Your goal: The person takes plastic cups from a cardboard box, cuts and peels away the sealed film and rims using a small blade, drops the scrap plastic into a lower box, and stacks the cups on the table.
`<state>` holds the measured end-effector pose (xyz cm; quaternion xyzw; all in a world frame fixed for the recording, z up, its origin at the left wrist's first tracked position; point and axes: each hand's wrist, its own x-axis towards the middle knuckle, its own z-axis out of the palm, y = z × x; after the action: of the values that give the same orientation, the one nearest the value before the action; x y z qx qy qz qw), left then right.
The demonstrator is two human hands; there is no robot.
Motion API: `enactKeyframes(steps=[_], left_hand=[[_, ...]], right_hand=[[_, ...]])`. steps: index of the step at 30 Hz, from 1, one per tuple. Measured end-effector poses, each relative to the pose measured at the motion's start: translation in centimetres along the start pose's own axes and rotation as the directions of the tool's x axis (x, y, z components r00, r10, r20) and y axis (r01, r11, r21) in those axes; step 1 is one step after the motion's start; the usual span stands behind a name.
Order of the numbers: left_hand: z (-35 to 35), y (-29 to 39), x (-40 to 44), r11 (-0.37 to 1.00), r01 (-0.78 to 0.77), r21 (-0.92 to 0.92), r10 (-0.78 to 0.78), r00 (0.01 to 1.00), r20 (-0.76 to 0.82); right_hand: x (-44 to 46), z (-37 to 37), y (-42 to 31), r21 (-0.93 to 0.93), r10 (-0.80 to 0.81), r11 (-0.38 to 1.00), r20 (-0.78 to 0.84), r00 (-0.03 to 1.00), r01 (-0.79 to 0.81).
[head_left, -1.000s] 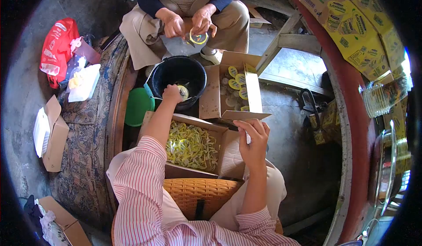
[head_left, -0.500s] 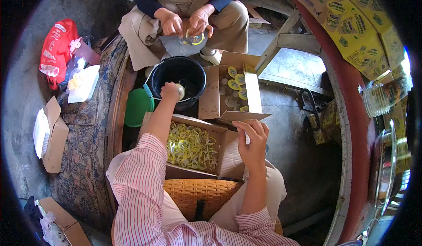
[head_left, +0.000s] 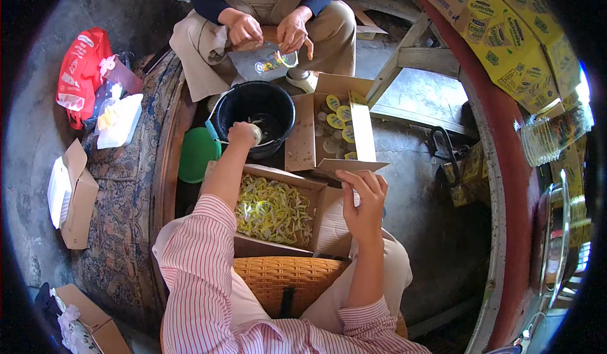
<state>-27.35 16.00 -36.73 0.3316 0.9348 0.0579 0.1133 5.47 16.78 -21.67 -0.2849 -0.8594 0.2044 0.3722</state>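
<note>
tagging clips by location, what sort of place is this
Perhaps a small informal workshop, maybe in a home: a cardboard box of thin yellowish strips and a black bucket stand before a seated person, with a patterned, upholstered-looking seat alongside.

On my left I see a red plastic bag (head_left: 74, 79) near a white container (head_left: 121, 126), with patterned fabric (head_left: 120, 212) alongside. On my right, a yellow sheet (head_left: 499, 54) printed "Lemon" is near some clear ribbed plastic (head_left: 539, 144).
</note>
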Motion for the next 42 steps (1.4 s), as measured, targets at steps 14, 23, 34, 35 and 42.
enactKeyframes(steps=[14, 23, 34, 35, 42], left_hand=[[1.8, -2.1, -4.5, 0.344, -0.230, -0.910, -0.013, 0.968, -0.250], [-11.4, 0.6, -18.1, 0.179, -0.330, -0.927, 0.156, 0.939, -0.305], [-8.7, 1.1, -26.1, 0.160, -0.554, -0.817, 0.088, 0.832, -0.547], [-8.5, 1.1, -26.1, 0.165, -0.543, -0.824, 0.118, 0.840, -0.530], [-8.5, 1.3, -25.6, 0.174, -0.547, -0.819, 0.200, 0.834, -0.515]], right_hand=[[0.1, -0.7, -1.5, 0.048, 0.008, 0.999, -0.038, 0.999, -0.006], [0.2, 0.0, -4.5, 0.333, 0.046, 0.943, -0.193, 0.980, 0.022], [-2.1, 2.6, -8.4, 0.516, 0.059, 0.854, -0.218, 0.974, 0.064], [-2.1, 2.7, -8.5, 0.506, 0.055, 0.860, -0.220, 0.974, 0.066], [-2.3, 3.5, -8.6, 0.488, 0.066, 0.869, -0.285, 0.956, 0.085]])
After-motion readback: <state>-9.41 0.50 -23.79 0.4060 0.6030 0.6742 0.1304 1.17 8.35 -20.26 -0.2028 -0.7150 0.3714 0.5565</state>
